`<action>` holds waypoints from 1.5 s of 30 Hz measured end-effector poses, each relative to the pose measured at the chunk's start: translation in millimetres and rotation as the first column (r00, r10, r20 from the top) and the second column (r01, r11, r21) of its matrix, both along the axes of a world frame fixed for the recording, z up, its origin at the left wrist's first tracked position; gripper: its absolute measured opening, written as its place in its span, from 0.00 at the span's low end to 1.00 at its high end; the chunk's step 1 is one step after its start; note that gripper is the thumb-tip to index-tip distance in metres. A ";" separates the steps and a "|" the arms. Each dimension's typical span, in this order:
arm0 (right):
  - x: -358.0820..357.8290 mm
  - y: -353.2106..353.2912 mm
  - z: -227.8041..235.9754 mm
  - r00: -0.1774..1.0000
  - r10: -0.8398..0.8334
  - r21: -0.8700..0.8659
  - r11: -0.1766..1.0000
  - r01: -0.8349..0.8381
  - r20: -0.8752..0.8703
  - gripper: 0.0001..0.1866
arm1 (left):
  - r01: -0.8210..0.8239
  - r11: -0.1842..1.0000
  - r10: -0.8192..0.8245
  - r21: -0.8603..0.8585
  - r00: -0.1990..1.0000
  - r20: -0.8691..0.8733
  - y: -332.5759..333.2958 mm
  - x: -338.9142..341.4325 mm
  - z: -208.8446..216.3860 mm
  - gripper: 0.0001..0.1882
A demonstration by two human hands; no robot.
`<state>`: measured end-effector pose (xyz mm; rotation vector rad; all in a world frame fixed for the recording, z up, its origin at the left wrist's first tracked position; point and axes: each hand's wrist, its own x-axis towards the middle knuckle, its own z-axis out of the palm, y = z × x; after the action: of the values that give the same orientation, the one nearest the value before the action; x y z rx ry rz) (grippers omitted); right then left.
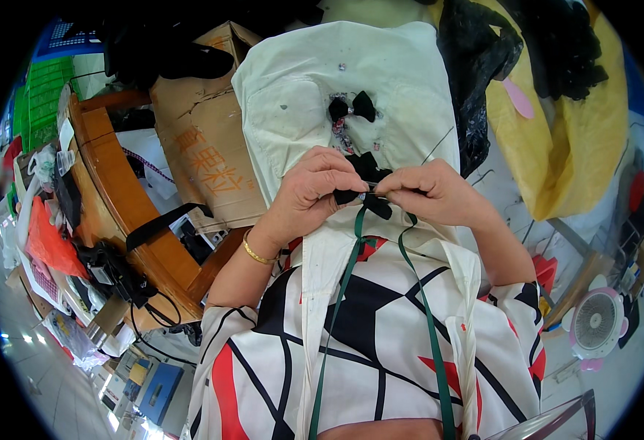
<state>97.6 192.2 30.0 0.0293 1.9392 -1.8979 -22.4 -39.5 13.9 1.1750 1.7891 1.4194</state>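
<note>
Over my lap, my left hand point(312, 187) pinches a black fabric bow point(366, 167) between thumb and fingers. My right hand point(428, 192) meets it from the other side, its thumb and forefinger pressed together at the bow's middle. What exactly the right fingertips pinch is too small to tell. A thin dark strand point(439, 145) slants up and away behind the right hand. Just beyond both hands, a second black bow point(352, 108) with a shiny centre lies on white cloth point(402, 66), beside a small scatter of glittery bits point(341, 136).
A green cord point(344, 279) hangs down my front. To the left are a cardboard box point(197, 139) and an open wooden drawer point(127, 183). On the right sit a black plastic bag point(476, 81), a yellow sack point(556, 147) and a small fan point(597, 320).
</note>
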 end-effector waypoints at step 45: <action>-19.4 -39.4 15.4 0.600 0.213 0.443 0.856 0.267 -0.771 0.05 | -0.171 0.980 0.175 -0.098 0.984 0.033 1.5 16.5 -6.6 0.12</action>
<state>78.2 152.8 45.4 -0.7929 3.0309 -1.4011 -6.0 -38.0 7.3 0.9533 1.9466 1.4267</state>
